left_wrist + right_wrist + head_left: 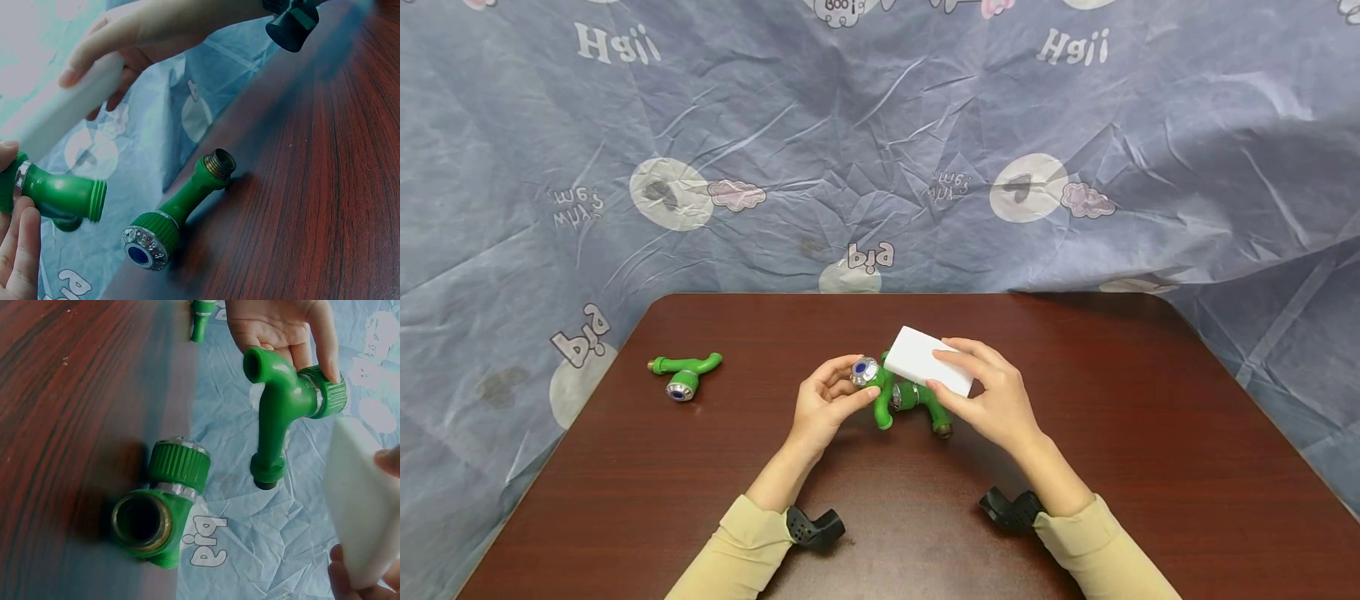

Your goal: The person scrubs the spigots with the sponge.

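Observation:
My left hand (822, 404) pinches a green faucet (279, 403) by its ribbed knob, which has a silver face and a blue centre. The faucet is up off the table, its spout bent to one side. My right hand (992, 387) grips a white rectangular block (917, 354), perhaps a sponge, by its edges, close beside the held faucet. On the table below the hands lies a second green faucet (187, 203), with a brass threaded end and a silver-and-blue knob. In the right wrist view the block (362, 500) and the faucet appear slightly apart.
A third green faucet (685, 372) lies at the left of the dark wooden table (1112, 433). Behind the table hangs a wrinkled blue-grey printed cloth (820, 150). Each wrist carries a black camera mount (816, 528).

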### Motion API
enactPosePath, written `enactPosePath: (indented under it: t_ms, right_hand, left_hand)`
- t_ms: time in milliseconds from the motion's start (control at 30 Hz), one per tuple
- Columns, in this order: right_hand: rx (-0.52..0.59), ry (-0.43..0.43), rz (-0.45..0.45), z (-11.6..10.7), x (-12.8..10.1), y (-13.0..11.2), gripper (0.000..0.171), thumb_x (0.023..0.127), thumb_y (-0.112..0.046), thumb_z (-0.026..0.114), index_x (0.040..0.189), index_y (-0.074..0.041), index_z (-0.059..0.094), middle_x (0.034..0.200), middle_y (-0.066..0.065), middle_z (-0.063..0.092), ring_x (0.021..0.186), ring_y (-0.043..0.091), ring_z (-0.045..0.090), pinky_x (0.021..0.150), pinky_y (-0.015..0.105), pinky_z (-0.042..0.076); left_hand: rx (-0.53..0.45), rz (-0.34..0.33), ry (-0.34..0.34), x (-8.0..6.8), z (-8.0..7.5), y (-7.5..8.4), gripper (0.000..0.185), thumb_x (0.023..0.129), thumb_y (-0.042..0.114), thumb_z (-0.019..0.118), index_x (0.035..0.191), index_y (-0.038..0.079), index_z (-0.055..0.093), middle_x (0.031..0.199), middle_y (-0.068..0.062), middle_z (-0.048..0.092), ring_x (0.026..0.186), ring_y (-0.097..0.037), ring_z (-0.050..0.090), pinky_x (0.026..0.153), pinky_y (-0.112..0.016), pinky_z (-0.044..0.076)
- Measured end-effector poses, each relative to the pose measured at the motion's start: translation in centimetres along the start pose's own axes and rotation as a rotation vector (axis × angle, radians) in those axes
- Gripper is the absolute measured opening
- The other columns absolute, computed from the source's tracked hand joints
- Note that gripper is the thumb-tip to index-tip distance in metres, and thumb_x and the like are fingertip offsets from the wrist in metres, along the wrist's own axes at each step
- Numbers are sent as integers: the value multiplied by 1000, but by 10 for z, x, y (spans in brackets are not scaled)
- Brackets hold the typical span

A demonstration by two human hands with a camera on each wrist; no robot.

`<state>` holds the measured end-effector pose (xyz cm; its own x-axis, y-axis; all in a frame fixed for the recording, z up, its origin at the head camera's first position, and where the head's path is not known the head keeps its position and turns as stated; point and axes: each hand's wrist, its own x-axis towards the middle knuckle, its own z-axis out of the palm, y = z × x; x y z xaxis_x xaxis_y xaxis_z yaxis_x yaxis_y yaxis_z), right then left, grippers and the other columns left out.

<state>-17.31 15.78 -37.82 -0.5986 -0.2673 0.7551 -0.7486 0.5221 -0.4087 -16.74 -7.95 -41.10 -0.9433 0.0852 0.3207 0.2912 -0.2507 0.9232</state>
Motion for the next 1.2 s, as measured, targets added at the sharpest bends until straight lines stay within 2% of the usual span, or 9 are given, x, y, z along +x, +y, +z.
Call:
enactPosePath:
  t_ms: [167,267,400,500,667,833,933,1067,1200]
  right_hand:
    - [64,-16,-30,0,1,-4,34,72,-18,79,103,-9,72,114,7,63,103,23,59,81,17,44]
    - [98,-41,-79,1,2,-7,32,75,-22,77,104,-10,72,114,7,63,102,23,59,83,18,45]
    - [109,-53,-145,5,1,-9,31,80,-30,73,105,-11,71,113,6,63,100,22,60,83,20,46]
    - [89,-61,-175,7,1,-11,31,82,-32,71,105,-11,71,113,6,64,100,22,60,83,24,47]
    - [9,-52,-113,6,1,-13,32,77,-28,76,104,-12,72,112,7,64,100,23,60,79,32,49]
    - [-26,11,-21,2,0,-11,33,73,-24,78,102,-10,72,112,7,64,102,23,60,78,25,47]
    - [4,4,-52,4,0,-11,32,76,-26,77,103,-11,72,113,6,63,102,22,59,80,23,46]
    - [13,-46,-122,7,0,-13,31,79,-30,74,104,-12,72,113,6,64,99,22,60,79,29,48]
    - [-29,-12,-77,6,0,-12,31,76,-28,76,103,-11,72,112,7,64,100,23,60,77,31,48]
  left_hand:
    - [40,27,-9,0,2,1,46,71,-10,76,113,-6,59,96,-4,65,70,-12,58,61,-17,49]
    - [91,47,-13,0,3,2,46,69,-11,77,112,-6,60,94,-2,65,73,-12,58,63,-19,50]
    - [195,94,-22,-2,7,12,44,68,-13,77,109,-8,62,98,-11,66,85,-14,60,76,-34,53]
    - [239,103,-40,-5,11,23,42,68,-13,76,107,-9,62,100,-21,65,92,-21,61,82,-46,50]
    - [261,49,-43,-9,15,32,42,68,-10,78,107,-8,63,100,-24,65,92,-33,61,82,-54,49]
    - [280,31,-35,-9,16,33,43,67,-8,79,107,-6,65,99,-22,66,92,-29,62,84,-55,47]
    - [288,32,-31,-9,16,33,43,67,-8,79,107,-6,65,99,-22,66,91,-27,62,83,-54,48]
    - [284,43,-37,-9,16,33,43,67,-9,79,107,-8,65,99,-23,65,90,-28,62,81,-57,48]
    - [287,59,-37,-8,16,33,42,66,-10,79,106,-8,65,99,-22,64,90,-22,62,83,-55,48]
